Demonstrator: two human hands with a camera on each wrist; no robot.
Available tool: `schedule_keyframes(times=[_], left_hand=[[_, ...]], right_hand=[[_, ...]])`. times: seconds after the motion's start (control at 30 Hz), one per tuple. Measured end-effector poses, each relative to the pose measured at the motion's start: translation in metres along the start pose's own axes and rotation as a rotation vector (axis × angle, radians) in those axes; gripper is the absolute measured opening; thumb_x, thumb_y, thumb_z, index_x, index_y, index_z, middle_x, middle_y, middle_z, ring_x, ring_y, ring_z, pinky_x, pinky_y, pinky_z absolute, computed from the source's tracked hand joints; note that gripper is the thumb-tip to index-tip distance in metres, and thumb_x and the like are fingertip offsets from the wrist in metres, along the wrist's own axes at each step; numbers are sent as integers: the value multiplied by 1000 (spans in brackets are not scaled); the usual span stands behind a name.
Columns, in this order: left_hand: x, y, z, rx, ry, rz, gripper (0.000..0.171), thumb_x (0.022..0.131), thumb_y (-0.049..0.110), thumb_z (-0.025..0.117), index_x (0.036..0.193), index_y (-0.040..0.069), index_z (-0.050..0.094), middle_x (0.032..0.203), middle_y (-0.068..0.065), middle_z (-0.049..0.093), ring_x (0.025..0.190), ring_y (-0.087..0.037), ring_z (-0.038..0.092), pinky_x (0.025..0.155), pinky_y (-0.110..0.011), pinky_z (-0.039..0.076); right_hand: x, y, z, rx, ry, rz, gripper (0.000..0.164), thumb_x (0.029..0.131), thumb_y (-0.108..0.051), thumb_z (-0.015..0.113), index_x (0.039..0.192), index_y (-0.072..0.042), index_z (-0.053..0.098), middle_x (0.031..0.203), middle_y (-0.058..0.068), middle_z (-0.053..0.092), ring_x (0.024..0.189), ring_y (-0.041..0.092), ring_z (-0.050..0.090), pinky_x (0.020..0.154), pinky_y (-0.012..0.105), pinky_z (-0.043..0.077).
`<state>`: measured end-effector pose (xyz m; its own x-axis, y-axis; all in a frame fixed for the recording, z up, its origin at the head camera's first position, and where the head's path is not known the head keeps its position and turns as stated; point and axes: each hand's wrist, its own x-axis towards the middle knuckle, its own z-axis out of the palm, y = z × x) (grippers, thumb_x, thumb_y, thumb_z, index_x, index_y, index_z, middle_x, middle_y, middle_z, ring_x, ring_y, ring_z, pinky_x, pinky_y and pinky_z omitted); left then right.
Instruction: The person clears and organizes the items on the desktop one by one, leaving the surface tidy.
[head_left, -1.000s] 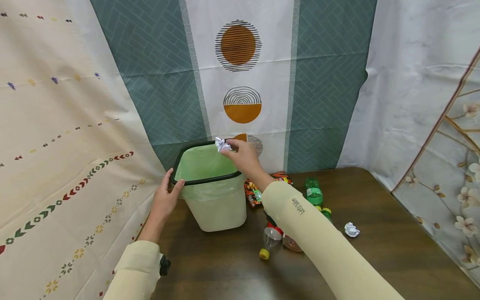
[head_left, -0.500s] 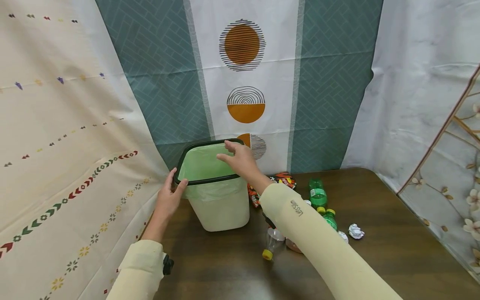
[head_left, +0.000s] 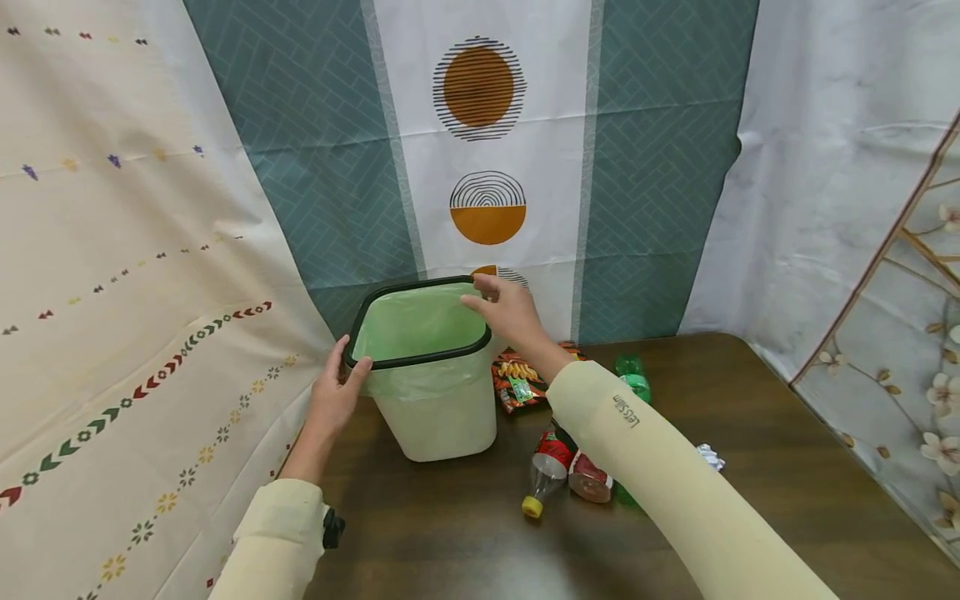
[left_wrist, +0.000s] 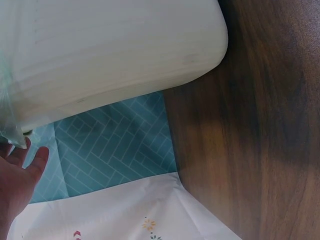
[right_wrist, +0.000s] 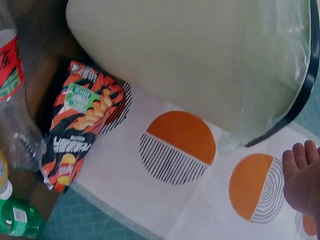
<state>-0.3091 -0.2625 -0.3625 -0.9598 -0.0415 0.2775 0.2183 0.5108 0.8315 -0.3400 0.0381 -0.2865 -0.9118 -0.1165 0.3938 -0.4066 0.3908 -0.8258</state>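
Bin held at its left corner, right hand free by the rim

Left of centre, your left hand (head_left: 334, 398) rests at the bin's near left corner, thumb by the front edge and fingers along the side, spread rather than clenched; this presumably steadies a light container. The bin (head_left: 435, 429) stands on the table (head_left: 405, 533) just left of the frame's middle, its mouth pointing up. Its long axis runs upright, and the body narrows towards the base. The green liner (head_left: 420, 325) folds out over the black rim (head_left: 431, 362), likely so the bag stays put and the opening stays wide.

Near the centre, your right hand (head_left: 512, 312) is at the bin's far right corner, grasping nothing, fingers loosely bent; whether it touches the rim you cannot tell. Below it lies the snack bag (head_left: 517, 379), just beside the bin. Lower, the clear bottle (head_left: 547, 467) lies on its side, yellow cap towards the lower left, long axis rising to the upper right. The pinkish bottle (head_left: 591, 481) lies beside it. Further right, your sleeve partly hides a green bottle (head_left: 636, 383) and the crumpled paper (head_left: 709, 457).
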Motion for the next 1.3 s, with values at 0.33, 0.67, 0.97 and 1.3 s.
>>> schedule_keyframes(times=[0.33, 0.67, 0.97, 1.3], left_hand=[[0, -4, -2, 2, 8, 6, 73, 101, 47, 51, 160, 20, 19, 159, -18, 26, 141, -34, 34, 111, -51, 32], [1, -6, -2, -2, -4, 10, 73, 101, 46, 51, 160, 19, 18, 159, -18, 27, 141, -33, 33, 111, -50, 32], [0, -3, -1, 2, -3, 16, 73, 101, 46, 51, 160, 18, 18, 159, -19, 27, 142, -32, 32, 112, -50, 31], [0, -1, 0, -1, 8, 40, 71, 102, 43, 51, 160, 15, 21, 158, -21, 28, 141, -34, 33, 111, -51, 32]], right_hand=[[-2, 15, -33, 13, 50, 13, 51, 97, -31, 67, 142, -10, 56, 135, 9, 60, 123, 24, 57, 100, 39, 47], [-13, 38, -69, -20, 67, 41, 53, 98, -33, 65, 143, -8, 54, 138, 10, 59, 124, 26, 56, 101, 43, 46], [-26, 63, -105, -69, 78, 70, 56, 98, -36, 63, 144, -7, 52, 140, 13, 56, 126, 28, 54, 101, 46, 46], [-47, 89, -142, -129, 86, 90, 61, 99, -42, 60, 146, -5, 49, 141, 16, 55, 128, 33, 51, 104, 50, 42]])
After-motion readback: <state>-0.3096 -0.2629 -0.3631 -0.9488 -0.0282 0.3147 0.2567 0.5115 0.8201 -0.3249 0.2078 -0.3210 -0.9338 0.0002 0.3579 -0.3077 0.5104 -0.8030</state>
